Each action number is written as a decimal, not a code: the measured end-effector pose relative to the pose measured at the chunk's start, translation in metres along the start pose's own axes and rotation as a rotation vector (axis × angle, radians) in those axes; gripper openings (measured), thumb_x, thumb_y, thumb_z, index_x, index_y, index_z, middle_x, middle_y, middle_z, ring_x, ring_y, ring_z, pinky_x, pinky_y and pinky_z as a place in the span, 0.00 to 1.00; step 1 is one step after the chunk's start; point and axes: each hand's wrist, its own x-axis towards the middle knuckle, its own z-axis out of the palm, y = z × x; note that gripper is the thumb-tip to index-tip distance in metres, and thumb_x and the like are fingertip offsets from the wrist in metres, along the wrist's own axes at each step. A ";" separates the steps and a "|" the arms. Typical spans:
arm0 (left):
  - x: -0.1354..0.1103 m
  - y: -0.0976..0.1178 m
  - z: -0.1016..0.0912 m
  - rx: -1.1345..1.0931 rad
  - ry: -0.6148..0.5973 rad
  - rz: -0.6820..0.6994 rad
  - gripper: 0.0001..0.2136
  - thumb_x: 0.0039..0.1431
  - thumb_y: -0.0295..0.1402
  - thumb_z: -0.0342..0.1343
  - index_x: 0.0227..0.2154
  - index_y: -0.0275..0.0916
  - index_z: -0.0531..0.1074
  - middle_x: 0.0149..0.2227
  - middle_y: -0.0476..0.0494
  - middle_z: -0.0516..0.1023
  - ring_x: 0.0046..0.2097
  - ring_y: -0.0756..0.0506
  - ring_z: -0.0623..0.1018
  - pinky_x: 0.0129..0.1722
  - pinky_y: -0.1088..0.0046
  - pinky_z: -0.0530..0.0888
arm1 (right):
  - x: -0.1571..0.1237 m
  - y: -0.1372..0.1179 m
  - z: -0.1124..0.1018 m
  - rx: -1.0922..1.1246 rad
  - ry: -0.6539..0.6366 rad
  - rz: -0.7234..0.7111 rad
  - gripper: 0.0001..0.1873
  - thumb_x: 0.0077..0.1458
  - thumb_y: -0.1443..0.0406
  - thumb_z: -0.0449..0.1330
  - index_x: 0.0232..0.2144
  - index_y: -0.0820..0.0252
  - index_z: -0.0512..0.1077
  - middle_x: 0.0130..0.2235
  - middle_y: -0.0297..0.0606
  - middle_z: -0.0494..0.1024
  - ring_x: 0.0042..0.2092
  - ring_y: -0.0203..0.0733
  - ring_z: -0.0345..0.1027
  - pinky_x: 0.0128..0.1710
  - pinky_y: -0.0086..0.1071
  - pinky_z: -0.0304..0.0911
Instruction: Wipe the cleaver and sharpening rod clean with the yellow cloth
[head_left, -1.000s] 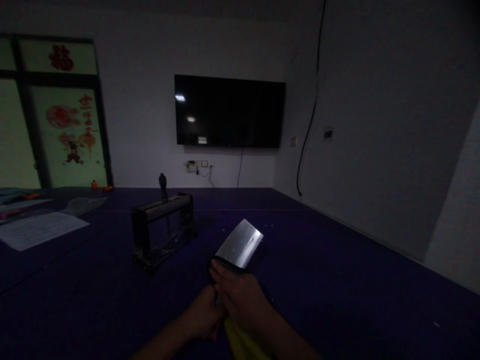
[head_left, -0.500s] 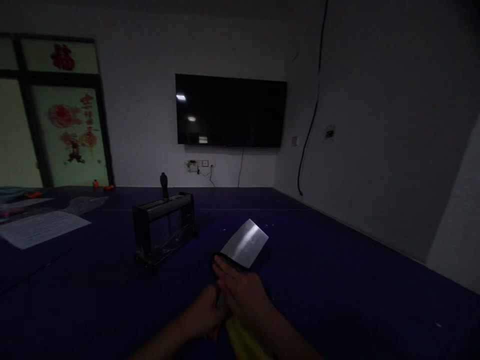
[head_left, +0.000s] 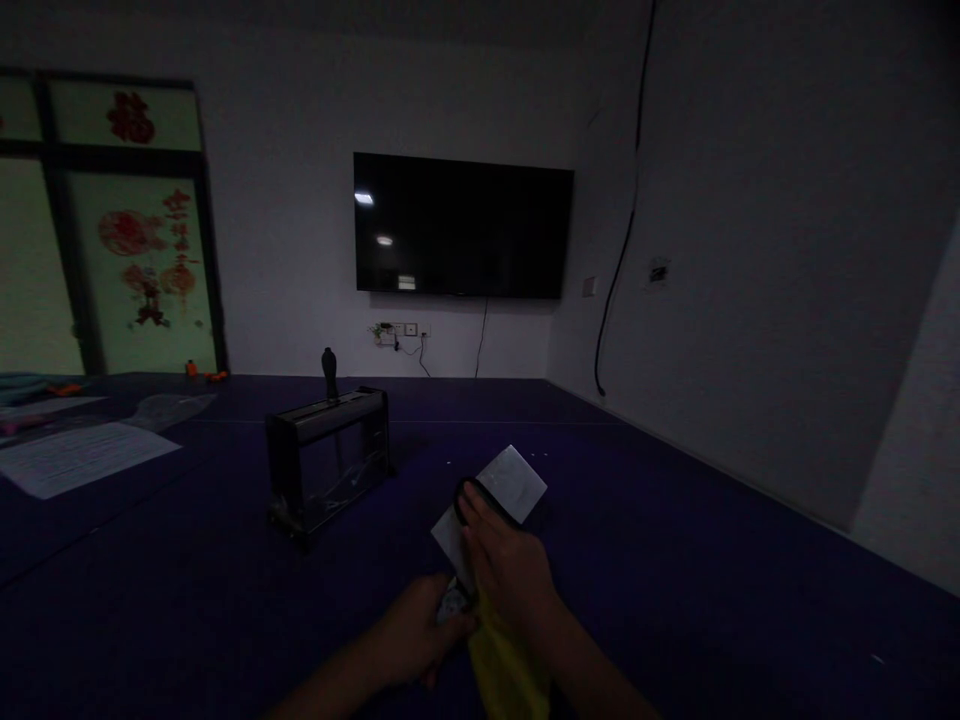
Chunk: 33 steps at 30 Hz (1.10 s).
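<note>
A cleaver with a broad shiny blade (head_left: 512,480) is held low in the middle of the view, blade pointing away and up to the right. My left hand (head_left: 415,636) is closed round its handle near the bottom. My right hand (head_left: 508,566) lies across the blade with a dark cloth edge under the fingers, and a yellow cloth (head_left: 504,672) hangs below the palm. A black knife block (head_left: 328,455) stands to the left with one dark knife handle (head_left: 329,370) sticking up from its top.
Everything rests on a wide dark blue surface (head_left: 675,560). White papers (head_left: 79,455) and clear plastic lie at the far left. A dark television (head_left: 463,225) hangs on the back wall, and a window with red decorations (head_left: 142,250) is at the left.
My right hand has slid up along the blade, away from me, uncovering the lower part of the blade near the handle. The cleaver has tilted slightly.
</note>
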 end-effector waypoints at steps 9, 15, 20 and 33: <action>-0.003 0.005 -0.002 0.164 -0.026 0.009 0.13 0.55 0.38 0.47 0.39 0.35 0.64 0.24 0.51 0.69 0.16 0.53 0.67 0.12 0.82 0.57 | 0.002 0.026 -0.003 -0.023 0.141 0.144 0.21 0.62 0.65 0.43 0.56 0.56 0.61 0.58 0.37 0.62 0.51 0.41 0.67 0.41 0.32 0.70; -0.005 0.013 -0.007 0.184 -0.058 0.012 0.13 0.54 0.38 0.49 0.38 0.35 0.66 0.30 0.46 0.72 0.17 0.54 0.68 0.13 0.82 0.59 | 0.002 0.039 -0.008 -0.036 0.184 0.238 0.21 0.62 0.64 0.43 0.55 0.57 0.62 0.59 0.38 0.61 0.52 0.41 0.66 0.45 0.33 0.69; -0.005 0.013 -0.007 0.189 -0.080 0.004 0.13 0.54 0.37 0.49 0.39 0.35 0.65 0.29 0.47 0.72 0.18 0.53 0.69 0.12 0.82 0.60 | 0.002 0.045 -0.009 -0.054 0.210 0.272 0.21 0.62 0.64 0.43 0.56 0.52 0.60 0.59 0.35 0.61 0.51 0.42 0.67 0.47 0.35 0.68; -0.002 0.004 -0.006 0.126 -0.052 0.008 0.14 0.53 0.40 0.50 0.38 0.35 0.65 0.25 0.51 0.69 0.16 0.53 0.67 0.12 0.81 0.58 | 0.002 0.048 -0.009 -0.069 0.226 0.328 0.22 0.62 0.63 0.42 0.58 0.53 0.58 0.59 0.38 0.61 0.50 0.45 0.68 0.45 0.38 0.69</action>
